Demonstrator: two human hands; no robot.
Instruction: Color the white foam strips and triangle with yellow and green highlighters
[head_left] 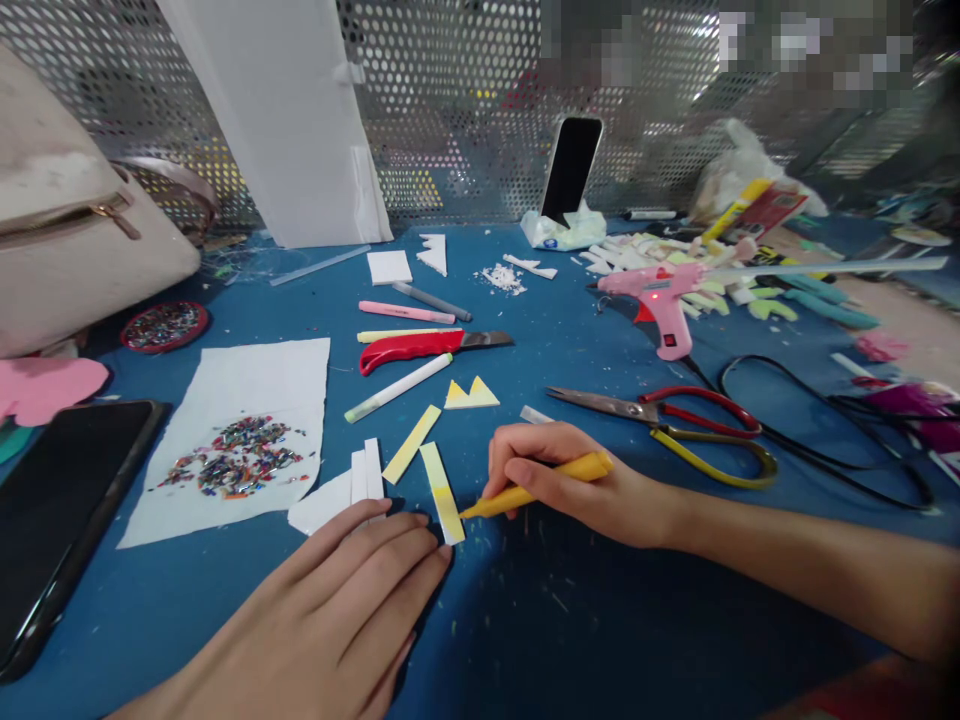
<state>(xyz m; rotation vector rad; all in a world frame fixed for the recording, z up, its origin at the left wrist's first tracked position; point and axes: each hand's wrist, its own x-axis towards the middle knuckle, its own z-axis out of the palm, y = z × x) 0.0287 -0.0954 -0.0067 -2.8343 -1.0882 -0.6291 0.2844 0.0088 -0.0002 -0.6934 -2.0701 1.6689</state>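
The left hand lies palm down, fingers outstretched and gripping nothing; its index fingertip meets the near end of a part-yellow strip, its outer fingers the white pieces. The right hand grasps a yellow marker, its tip at that strip's edge, between the hands. Left of the left hand lies a dark phone.

Beyond the left hand, a white sheet carries a loose heap of multicoloured bits. Farther left, a shallow round dish with a reddish rim holds similar small bits. Past the right hand lie scissors, then a pink glue gun loaded with a clear stick.

Farthest off, a soft pack props an upright phone beyond both hands; to its right sits a translucent bag, contents unclear.
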